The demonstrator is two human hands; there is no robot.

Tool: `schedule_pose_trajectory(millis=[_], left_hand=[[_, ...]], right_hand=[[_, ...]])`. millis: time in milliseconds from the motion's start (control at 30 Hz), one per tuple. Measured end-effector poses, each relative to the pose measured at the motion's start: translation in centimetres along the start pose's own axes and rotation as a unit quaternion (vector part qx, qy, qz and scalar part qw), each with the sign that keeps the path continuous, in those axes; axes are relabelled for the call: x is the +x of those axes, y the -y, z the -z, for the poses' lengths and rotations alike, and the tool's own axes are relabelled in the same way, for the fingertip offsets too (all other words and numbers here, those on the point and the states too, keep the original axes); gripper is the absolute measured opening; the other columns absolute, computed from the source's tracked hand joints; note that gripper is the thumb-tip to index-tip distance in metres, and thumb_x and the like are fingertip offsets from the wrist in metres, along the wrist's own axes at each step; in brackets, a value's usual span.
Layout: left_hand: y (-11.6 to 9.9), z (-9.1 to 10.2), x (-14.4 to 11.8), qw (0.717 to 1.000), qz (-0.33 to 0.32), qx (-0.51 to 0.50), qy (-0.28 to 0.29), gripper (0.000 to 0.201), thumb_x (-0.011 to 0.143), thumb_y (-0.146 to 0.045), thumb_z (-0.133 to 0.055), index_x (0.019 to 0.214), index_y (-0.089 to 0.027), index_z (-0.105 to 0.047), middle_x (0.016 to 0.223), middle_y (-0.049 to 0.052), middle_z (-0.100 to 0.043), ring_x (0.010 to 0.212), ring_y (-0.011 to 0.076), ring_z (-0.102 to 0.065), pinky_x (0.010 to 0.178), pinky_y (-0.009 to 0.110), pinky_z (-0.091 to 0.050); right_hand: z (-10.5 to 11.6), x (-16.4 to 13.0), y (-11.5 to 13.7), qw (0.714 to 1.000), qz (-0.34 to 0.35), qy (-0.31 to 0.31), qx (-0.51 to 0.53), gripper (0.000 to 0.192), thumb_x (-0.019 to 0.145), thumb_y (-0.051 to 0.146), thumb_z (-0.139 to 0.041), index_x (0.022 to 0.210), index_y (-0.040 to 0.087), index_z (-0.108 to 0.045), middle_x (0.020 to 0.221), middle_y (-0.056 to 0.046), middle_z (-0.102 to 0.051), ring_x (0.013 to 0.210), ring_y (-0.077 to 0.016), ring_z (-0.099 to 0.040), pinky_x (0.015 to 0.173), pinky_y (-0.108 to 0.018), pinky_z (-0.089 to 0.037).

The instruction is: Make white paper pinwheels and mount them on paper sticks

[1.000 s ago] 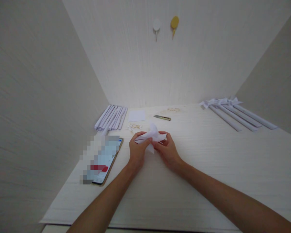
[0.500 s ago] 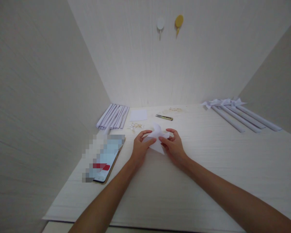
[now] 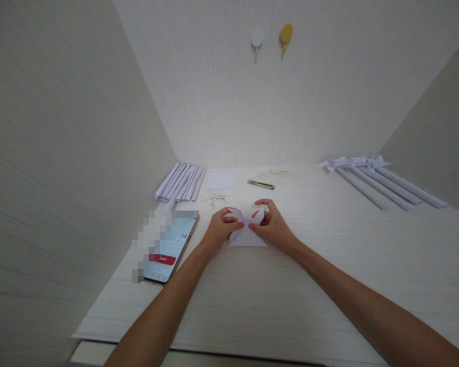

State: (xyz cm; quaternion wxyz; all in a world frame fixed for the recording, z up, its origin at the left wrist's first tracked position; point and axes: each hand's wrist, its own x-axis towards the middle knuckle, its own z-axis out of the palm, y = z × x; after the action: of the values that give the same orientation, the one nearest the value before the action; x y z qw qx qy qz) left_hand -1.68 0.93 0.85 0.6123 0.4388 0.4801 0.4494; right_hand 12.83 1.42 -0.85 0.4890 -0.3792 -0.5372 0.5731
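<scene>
A white folded sheet of paper [image 3: 247, 235] lies on the white table [image 3: 275, 300] in front of me. My left hand [image 3: 220, 229] pinches its left upper flap, thumb and fingers closed on the fold. My right hand [image 3: 272, 224] pinches the right upper flap in the same way. Both hands meet near the paper's middle, and its lower edge rests flat on the table.
A phone [image 3: 167, 247] lies at the left. Behind it sits a fan of rolled paper tubes [image 3: 180, 182], a small white sheet [image 3: 220, 180], small pale bits [image 3: 215, 198] and a cutter [image 3: 260, 184]. Longer paper rolls [image 3: 382, 183] lie at right. Walls enclose three sides.
The paper was held up off the table and crumpled between my hands; now it is lowered flat onto the table with both hands pinching its upper flaps.
</scene>
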Motion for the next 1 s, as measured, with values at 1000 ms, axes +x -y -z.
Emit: schedule_pose_trajectory(millis=[1000], left_hand=[[0.5, -1.2, 0.0, 0.972, -0.100, -0.150, -0.148, 0.028, 0.046, -0.015, -0.067, 0.059, -0.016, -0.042, 0.045, -0.010, -0.043, 0.042, 0.0040, -0.042, 0.045, 0.017, -0.033]], right_hand=[[-0.9, -1.6, 0.3, 0.818, 0.338, -0.073, -0.461, 0.021, 0.064, 0.003, -0.055, 0.069, 0.023, -0.061, 0.106, -0.004, -0.045, 0.102, -0.0212, -0.040, 0.086, -0.038, -0.029]])
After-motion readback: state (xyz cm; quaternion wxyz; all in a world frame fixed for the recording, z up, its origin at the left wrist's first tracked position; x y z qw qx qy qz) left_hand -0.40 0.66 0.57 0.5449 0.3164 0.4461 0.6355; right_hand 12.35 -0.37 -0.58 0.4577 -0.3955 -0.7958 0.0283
